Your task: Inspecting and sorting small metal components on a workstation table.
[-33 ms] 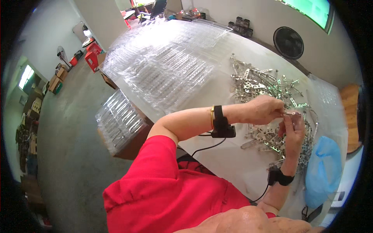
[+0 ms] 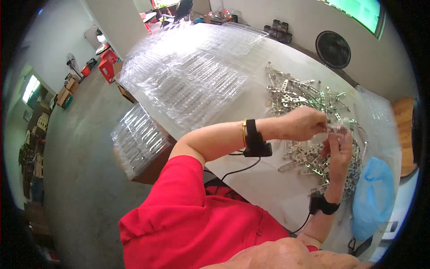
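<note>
At the left, beyond the table's edge, a carton (image 2: 154, 168) bears a stack of clear plastic trays (image 2: 138, 136) with bright, ridged rows; whether those rows hold metal parts or only glare, I cannot tell. Next, on the white table (image 2: 255, 184), lie more clear trays (image 2: 197, 85) in a broad layer, their rows set out neatly (the far end is washed out by light). Judging by their order, this side looks like the sorted share, though nothing shows how many slots are filled.

Farther right, the left hand (image 2: 307, 124) reaches across with its thumb and fingers drawn together, pinching at a small piece (image 2: 332, 130) held above the table between the two hands. The piece is mostly covered by fingers, so its shape is unclear, and it seems unfinished business, as both hands are on it. Behind and below them spreads a loose heap of silvery metal parts (image 2: 304, 98), tangled and plentiful; by that measure, much appears left. The right hand (image 2: 340, 150) steadies the piece from the other side, thumb raised and fingers curled in. Just beside the heap, at the far right, sits a crumpled blue bag (image 2: 374, 197), its contents hidden.
</note>
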A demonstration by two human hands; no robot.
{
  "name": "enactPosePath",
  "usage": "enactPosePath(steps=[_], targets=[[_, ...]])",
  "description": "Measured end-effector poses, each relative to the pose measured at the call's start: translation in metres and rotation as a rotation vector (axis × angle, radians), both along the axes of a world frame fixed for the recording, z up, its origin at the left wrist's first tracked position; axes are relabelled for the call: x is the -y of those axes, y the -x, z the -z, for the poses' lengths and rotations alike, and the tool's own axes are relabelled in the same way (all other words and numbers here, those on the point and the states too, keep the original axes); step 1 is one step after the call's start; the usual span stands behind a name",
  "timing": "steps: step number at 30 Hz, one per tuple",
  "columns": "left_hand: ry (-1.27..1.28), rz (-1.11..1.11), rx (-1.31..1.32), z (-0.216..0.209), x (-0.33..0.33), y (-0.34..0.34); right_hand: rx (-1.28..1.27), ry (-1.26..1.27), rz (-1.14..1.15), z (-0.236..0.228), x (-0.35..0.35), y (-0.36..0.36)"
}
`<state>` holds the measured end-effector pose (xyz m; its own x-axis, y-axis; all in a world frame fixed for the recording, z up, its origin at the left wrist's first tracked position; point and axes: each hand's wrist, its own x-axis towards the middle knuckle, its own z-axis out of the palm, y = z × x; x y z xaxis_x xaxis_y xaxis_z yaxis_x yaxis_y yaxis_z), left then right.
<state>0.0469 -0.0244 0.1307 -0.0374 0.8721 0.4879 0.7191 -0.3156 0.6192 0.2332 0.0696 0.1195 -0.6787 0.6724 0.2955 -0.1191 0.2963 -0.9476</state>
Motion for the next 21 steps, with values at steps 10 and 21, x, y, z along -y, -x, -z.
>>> enactPosePath(steps=[10, 21], targets=[[-0.084, -0.623, -0.232, 0.001, 0.005, 0.233, -0.021, 0.016, -0.047, -0.016, 0.015, -0.005], [0.661, -1.517, -0.309, -0.008, 0.152, 0.386, 0.088, 0.036, -0.025, -0.01, 0.017, 0.003]])
